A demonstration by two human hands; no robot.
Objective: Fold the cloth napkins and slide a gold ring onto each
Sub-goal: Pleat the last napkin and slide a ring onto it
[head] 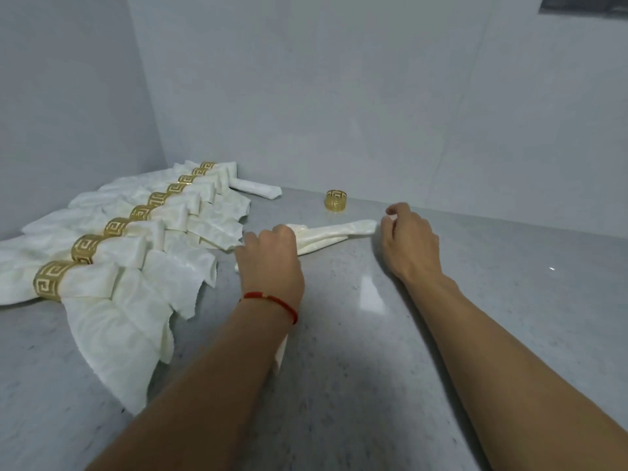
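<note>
Cream napkins (pixel 112 314), gold key-pattern rings (pixel 335 200), speckled grey counter (pixel 339 385), red string bracelet (pixel 272 300)

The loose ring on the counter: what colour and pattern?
Gold, with a cut-out Greek-key pattern, shown in the head view: loose ring.

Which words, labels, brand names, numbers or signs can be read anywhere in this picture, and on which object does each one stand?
None: no readable text shows anywhere.
The gold rings carry only a cut-out key pattern, not letters; the loose ring has the same.
The napkins, the red bracelet and the grey counter bear no writing.
The dark panel at the top right is cut off and shows nothing legible.
</note>
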